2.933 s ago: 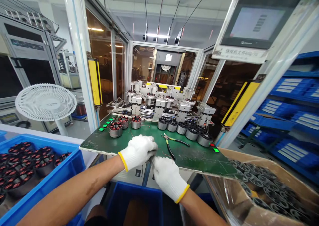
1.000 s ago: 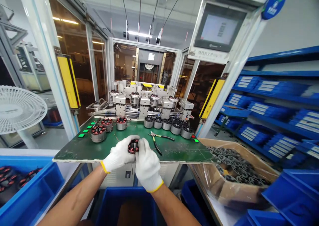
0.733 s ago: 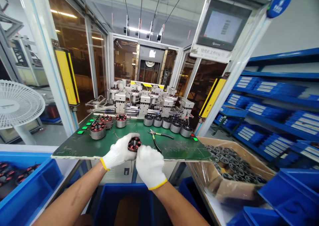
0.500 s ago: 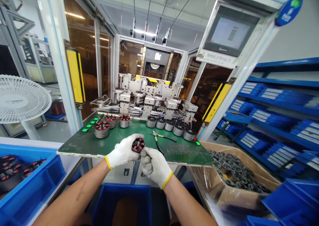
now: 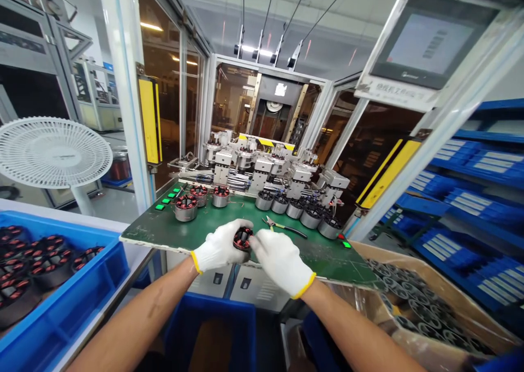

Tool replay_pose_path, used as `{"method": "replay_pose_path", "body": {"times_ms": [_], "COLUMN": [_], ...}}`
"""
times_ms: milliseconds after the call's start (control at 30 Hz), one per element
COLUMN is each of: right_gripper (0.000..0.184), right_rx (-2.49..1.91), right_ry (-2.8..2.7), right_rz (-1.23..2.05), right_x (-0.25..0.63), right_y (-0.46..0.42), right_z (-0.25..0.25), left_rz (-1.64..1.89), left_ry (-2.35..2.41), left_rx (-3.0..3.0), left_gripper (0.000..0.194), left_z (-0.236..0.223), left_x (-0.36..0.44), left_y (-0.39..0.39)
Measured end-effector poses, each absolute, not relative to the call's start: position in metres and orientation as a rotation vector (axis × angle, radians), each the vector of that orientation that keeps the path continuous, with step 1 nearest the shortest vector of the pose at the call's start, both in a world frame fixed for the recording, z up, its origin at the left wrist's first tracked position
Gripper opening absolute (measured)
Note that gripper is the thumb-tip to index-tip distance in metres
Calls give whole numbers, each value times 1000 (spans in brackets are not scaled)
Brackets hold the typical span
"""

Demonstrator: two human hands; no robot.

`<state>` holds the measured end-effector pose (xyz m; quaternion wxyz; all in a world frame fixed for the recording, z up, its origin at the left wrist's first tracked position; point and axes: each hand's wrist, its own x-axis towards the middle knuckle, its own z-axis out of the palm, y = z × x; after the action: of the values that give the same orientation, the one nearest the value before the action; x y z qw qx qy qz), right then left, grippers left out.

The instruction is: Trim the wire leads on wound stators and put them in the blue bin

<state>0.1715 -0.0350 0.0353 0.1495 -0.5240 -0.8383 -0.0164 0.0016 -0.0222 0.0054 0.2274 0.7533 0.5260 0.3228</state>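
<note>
Gloved left hand (image 5: 219, 246) curled around a wound stator (image 5: 243, 238), holding it just above the near edge of the green board (image 5: 143, 232). Right hand (image 5: 282, 261) half open, fingertips (image 5: 256, 243) against the stator's side; could not tell whether they gripped. Stator showed red windings and dark slots on top; underside hidden by the glove. Pliers (image 5: 282, 228) lay just beyond the right hand. Blue bin (image 5: 208, 312) sat below the board's near edge, partly cut off by the forearms.

Likely stator (image 5: 243, 238) — in left hand (image 5: 219, 246)
</note>
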Motion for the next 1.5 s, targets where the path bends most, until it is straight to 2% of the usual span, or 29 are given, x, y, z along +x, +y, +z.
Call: {"method": "replay_pose_path", "body": {"times_ms": [133,200,267,333,400,433,500,567,600,733,767,833,933,1167,1300,1400,1500], "right_gripper": [52,56,52,41,37,35,31,27,25,25,25,25,24,36,31,30,35], "right_rx": [-1674,-1588,-1443,-1341,-1402,-1480,-1593,-1547,-1473,-892,-722,-491,-506,-983,-1396,-1476,-1424], "right_ry": [-1645,-1503,-1670,-1871,-1959,-1973,-1994,-1975,-1925,-1362,-1176,-912,-844,-1054,-1108,-1387,-1568], "right_rz": [1051,1171,827,249,-215,-349,-398,-149,94,1463,1709,1939,1854,1430,1557,1643,1222], "right_x": [163,161,161,160,158,157,155,155,155,151,149,143,136,123,119,141,181], "right_y": [-40,-56,-72,-79,-77,-74,-70,-68,-69,-69,-68,-66,-64,-65,-91,-115,-123], "right_z": [7,-7,-16,-22,-26,-27,-26,-24,-23,-31,-36,-48,-59,-73,-108,-114,-80], "left_rz": [850,855,861,879,910,929,952,934,911,858,856,846,820,709,718,770,902], "left_ry": [1484,1466,1445,1415,1384,1365,1308,1217,1167,1023,1003,974,962,1013,1053,1235,1443], "left_rx": [2044,2036,2044,2052,2059,2064,2078,2088,2095,2152,2168,2183,2161,2049,2080,2040,1939], "left_gripper": [63,64,65,67,67,67,67,67,68,67,67,66,65,71,83,93,81], "left_z": [12,13,11,7,3,2,0,1,2,7,7,8,9,15,24,25,16], "left_x": [0,-1,-2,-2,-3,-4,-6,-9,-11,-18,-19,-20,-20,-19,-27,-37,-38], "left_y": [-27,-28,-26,-23,-20,-18,-15,-11,-9,-1,1,3,3,2,-6,-20,-37]}}
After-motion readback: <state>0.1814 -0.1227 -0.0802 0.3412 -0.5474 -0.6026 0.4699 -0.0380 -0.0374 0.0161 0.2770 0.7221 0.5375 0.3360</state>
